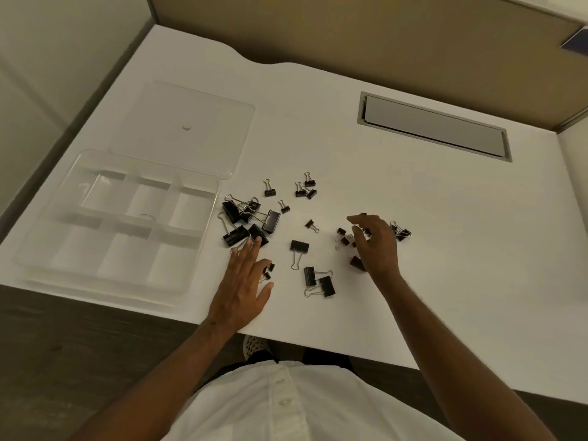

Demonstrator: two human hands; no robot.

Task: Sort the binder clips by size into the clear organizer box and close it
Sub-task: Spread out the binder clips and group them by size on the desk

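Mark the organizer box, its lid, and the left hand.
organizer box (203,240), head view: right wall of the compartment tray.
lid (191,103), head view: flat clear panel, far half.
left hand (243,291), head view: back of the hand.

From my feed I see a white desk with a curved back edge, backed by a tan partition panel and a pale wall on the left. A grey cable-tray flap (closed, as far as I can tell) is set into the desktop, and dark wood-grain flooring shows below in dim, warm light.
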